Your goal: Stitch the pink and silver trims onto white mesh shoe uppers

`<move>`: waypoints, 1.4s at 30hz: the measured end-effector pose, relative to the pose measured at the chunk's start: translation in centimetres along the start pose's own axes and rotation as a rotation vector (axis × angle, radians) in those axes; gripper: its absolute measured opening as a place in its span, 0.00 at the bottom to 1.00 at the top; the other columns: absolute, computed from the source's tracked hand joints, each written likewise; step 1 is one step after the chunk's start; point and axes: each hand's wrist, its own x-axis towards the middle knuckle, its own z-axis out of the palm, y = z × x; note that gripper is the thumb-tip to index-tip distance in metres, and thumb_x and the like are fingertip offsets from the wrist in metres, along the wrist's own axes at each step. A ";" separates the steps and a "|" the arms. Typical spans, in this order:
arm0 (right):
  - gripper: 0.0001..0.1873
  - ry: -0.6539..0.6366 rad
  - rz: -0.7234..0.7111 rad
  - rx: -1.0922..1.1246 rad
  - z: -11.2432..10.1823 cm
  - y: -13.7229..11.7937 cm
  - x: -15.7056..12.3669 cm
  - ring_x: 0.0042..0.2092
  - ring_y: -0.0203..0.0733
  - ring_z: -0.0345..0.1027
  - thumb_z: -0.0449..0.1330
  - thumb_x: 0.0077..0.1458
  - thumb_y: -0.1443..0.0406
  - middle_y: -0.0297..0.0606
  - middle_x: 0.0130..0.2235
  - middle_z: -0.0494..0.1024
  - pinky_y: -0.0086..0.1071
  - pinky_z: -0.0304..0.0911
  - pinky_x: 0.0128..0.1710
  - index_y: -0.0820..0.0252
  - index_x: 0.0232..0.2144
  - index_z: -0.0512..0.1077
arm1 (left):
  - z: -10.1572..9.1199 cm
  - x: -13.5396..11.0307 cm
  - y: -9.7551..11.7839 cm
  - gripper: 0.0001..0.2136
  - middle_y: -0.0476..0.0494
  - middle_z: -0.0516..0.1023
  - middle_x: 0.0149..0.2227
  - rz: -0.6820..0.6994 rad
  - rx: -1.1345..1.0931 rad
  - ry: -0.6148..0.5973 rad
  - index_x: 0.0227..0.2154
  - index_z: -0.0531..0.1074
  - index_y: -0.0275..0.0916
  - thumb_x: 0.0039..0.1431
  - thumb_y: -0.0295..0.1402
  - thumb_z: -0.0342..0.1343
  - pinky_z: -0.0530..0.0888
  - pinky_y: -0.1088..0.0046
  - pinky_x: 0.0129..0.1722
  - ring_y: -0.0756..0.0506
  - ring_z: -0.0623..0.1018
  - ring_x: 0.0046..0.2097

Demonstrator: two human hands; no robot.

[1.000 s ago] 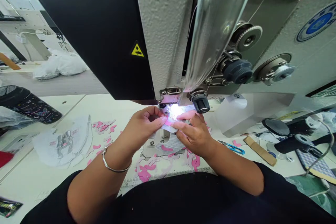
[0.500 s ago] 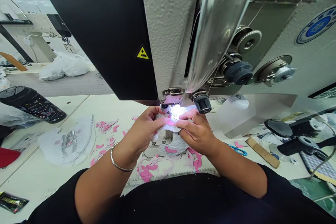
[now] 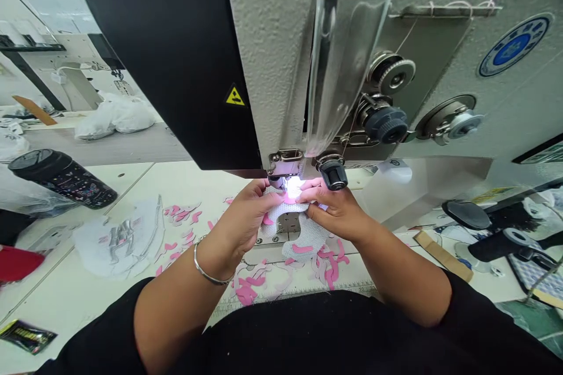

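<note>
Mesh piece (image 3: 308, 237) at sewing machine (image 3: 272, 41), worktable (image 3: 65, 299) (pink scraps (image 3: 246, 292))

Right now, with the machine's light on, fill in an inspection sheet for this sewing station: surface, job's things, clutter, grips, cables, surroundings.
surface: pale table, ruler strip along its near edge.
job's things: white mesh fabric piece with pink patches, under the lit needle area of the sewing machine.
clutter: pink scraps, white cut pieces, black bottle, foil packet.
grips: left hand and right hand both pinch the fabric piece by the needle.
cables: thread on the sewing machine; thin cable at far right.
surroundings: second machine and white bags behind.
</note>
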 end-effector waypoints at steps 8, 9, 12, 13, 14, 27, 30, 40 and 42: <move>0.13 -0.057 -0.010 0.031 -0.3 0.8 0.2 0.48 0.44 0.70 0.61 0.55 0.69 0.34 0.40 0.75 0.47 0.66 0.51 0.47 0.42 0.76 | 0.0 0.3 -0.3 0.07 0.50 0.74 0.30 -0.025 -0.008 0.025 0.29 0.73 0.39 0.47 0.30 0.65 0.64 0.80 0.22 0.53 0.72 0.30; 0.14 -0.058 -0.008 0.039 -0.4 0.9 0.1 0.49 0.44 0.70 0.61 0.55 0.69 0.34 0.40 0.75 0.47 0.66 0.52 0.47 0.43 0.75 | 0.0 0.3 -0.2 0.07 0.51 0.74 0.29 -0.024 -0.013 0.020 0.29 0.73 0.39 0.47 0.30 0.65 0.64 0.80 0.22 0.53 0.72 0.29; 0.14 -0.055 -0.009 0.060 -0.3 1.0 0.1 0.51 0.45 0.70 0.61 0.56 0.69 0.34 0.40 0.75 0.48 0.66 0.52 0.47 0.44 0.75 | 0.2 0.2 0.0 0.07 0.52 0.73 0.26 -0.014 -0.024 0.003 0.27 0.73 0.38 0.47 0.30 0.66 0.63 0.80 0.21 0.55 0.68 0.24; 0.14 -0.053 -0.010 0.061 -0.3 1.1 0.0 0.51 0.45 0.70 0.61 0.56 0.69 0.35 0.41 0.75 0.48 0.66 0.52 0.47 0.44 0.75 | 0.3 0.2 0.1 0.07 0.52 0.72 0.26 -0.008 -0.028 0.003 0.26 0.73 0.38 0.47 0.30 0.66 0.63 0.80 0.20 0.55 0.67 0.23; 0.15 -0.050 -0.008 0.060 -0.2 1.1 0.0 0.51 0.45 0.70 0.61 0.55 0.69 0.35 0.41 0.75 0.48 0.66 0.52 0.47 0.44 0.75 | 0.3 0.2 0.1 0.06 0.52 0.73 0.26 -0.001 -0.030 0.003 0.26 0.73 0.38 0.47 0.30 0.66 0.63 0.79 0.21 0.56 0.66 0.23; 0.15 -0.001 0.010 0.092 0.6 1.6 -0.4 0.51 0.46 0.68 0.61 0.54 0.70 0.35 0.40 0.72 0.48 0.68 0.51 0.46 0.42 0.76 | -0.2 0.0 -0.7 0.06 0.53 0.71 0.28 0.022 -0.032 -0.053 0.31 0.73 0.39 0.50 0.29 0.63 0.61 0.81 0.21 0.55 0.67 0.25; 0.15 -0.008 0.011 0.072 0.5 1.6 -0.4 0.51 0.45 0.68 0.61 0.54 0.70 0.35 0.39 0.72 0.46 0.68 0.50 0.46 0.42 0.76 | -0.2 -0.2 -0.6 0.07 0.54 0.69 0.27 0.006 -0.008 -0.037 0.31 0.73 0.39 0.49 0.30 0.63 0.59 0.81 0.20 0.56 0.65 0.24; 0.15 -0.011 0.043 0.116 0.4 1.5 -0.3 0.51 0.44 0.69 0.60 0.54 0.69 0.35 0.40 0.72 0.46 0.68 0.52 0.46 0.42 0.76 | 0.3 -0.1 -0.9 0.09 0.51 0.76 0.32 0.012 -0.117 -0.019 0.33 0.72 0.40 0.48 0.30 0.64 0.73 0.76 0.33 0.51 0.75 0.32; 0.14 -0.009 0.037 0.120 0.5 1.5 -0.3 0.51 0.44 0.69 0.59 0.55 0.68 0.35 0.40 0.72 0.46 0.68 0.53 0.47 0.42 0.76 | 0.3 0.0 -0.9 0.09 0.51 0.76 0.31 0.014 -0.126 -0.028 0.33 0.72 0.40 0.49 0.30 0.64 0.73 0.76 0.32 0.52 0.75 0.31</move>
